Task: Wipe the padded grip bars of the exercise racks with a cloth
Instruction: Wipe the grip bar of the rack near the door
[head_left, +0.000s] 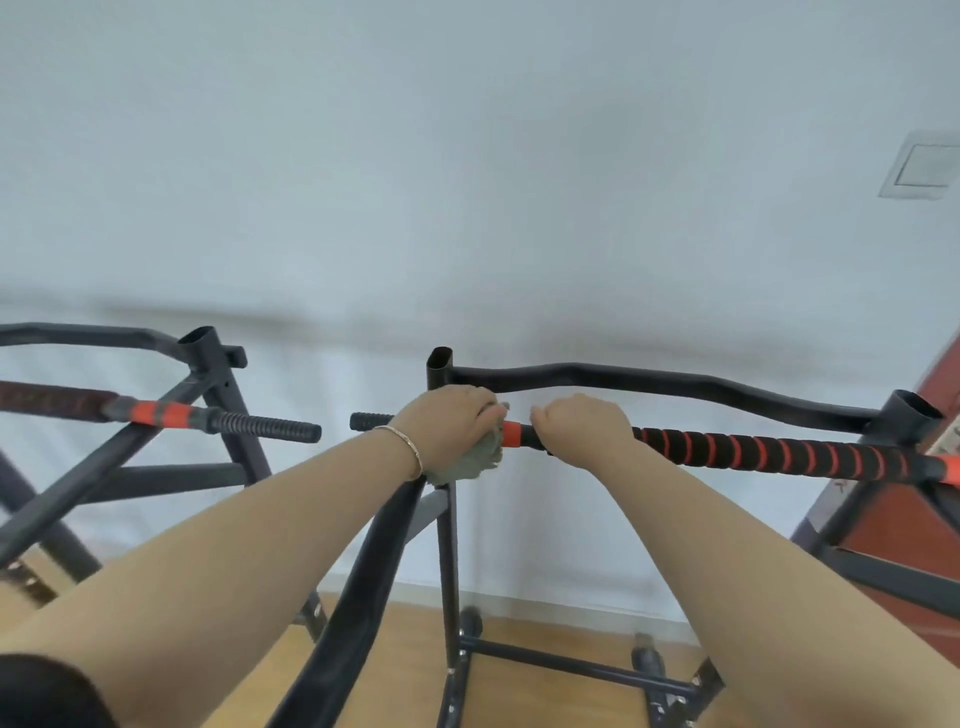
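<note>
While left hand (447, 421) clamps cloth (485, 460) round bar (769, 452), right hand (582, 428)'s bare grip beside it could block the stroke.

Your left hand (447, 421) holds the cloth (485, 457) on the padded bar (769, 454), just left of your right hand (582, 426) on the same bar. A second rack (218, 421) stands to the left, with the wall (467, 182) behind both.

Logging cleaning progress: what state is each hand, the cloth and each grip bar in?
left hand: grips cloth round right grip bar
right hand: curled round right grip bar, bare
cloth: bunched under left hand
right grip bar: gripped near its left end
left grip bar: untouched
</note>
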